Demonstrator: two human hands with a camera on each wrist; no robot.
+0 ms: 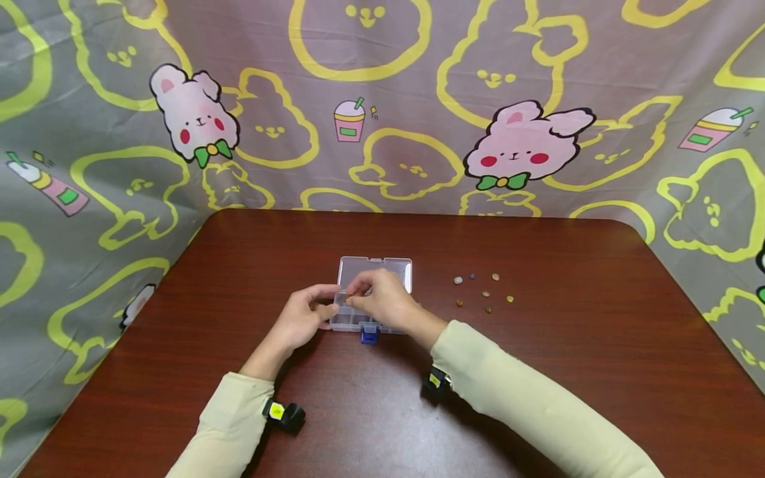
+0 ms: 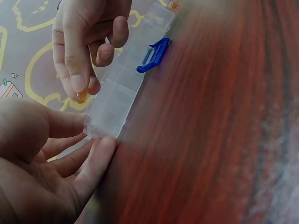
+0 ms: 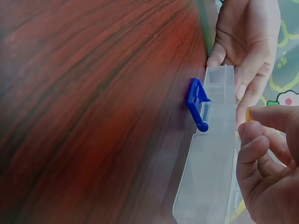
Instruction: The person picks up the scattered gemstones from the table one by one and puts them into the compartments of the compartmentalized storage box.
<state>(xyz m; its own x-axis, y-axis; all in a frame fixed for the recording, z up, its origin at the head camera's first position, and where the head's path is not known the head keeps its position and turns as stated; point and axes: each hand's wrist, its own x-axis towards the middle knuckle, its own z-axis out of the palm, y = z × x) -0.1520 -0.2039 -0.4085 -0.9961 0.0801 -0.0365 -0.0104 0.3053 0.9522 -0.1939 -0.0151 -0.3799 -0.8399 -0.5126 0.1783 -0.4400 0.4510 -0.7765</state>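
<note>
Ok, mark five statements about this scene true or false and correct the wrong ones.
1. The left hand's grip touches the clear rectangular plastic box. True.
2. The box's transparent lid is shut. False: the lid stands open.
3. The right hand's grip pinches a small orange piece. True.
4. Small multicoloured rounded pieces lie left of the box. False: these rounded pieces lie to its right.
5. The box's blue plastic latch is on its near side. True.

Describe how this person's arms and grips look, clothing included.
The left sleeve and right sleeve are long, plain and pale yellowish. The left wrist device and right wrist device are small and black, with yellow labels. The left grip and right grip are bare, without gloves.
</note>
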